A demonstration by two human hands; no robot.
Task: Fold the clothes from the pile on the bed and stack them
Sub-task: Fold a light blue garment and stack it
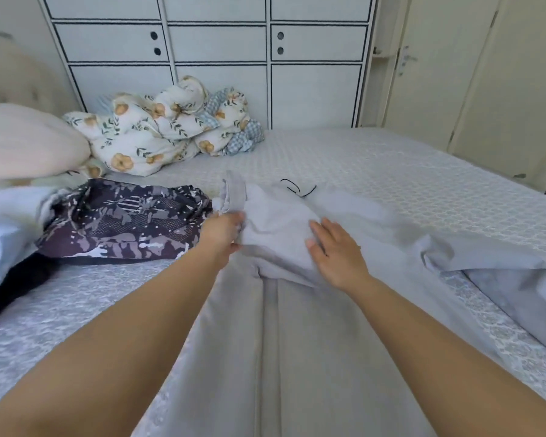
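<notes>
Light grey trousers (284,335) lie spread on the bed (407,184), legs running toward me and off to the right, waistband at the far end with a black drawstring (298,187). My left hand (223,236) grips the fabric near the waistband's left edge, fingers curled into the cloth. My right hand (334,252) rests flat on the seat of the trousers with straight fingers. To the left lies the pile: a dark camouflage-patterned garment (126,220) on top, a black piece (13,288) beneath it and pale blue cloth (4,234) at the far left.
A crumpled floral duvet (161,130) sits at the head of the bed beside a pink pillow (26,143). White cabinet doors (218,58) stand behind the bed and cream wardrobe doors (486,74) to the right. The patterned bedspread shows bare at far right.
</notes>
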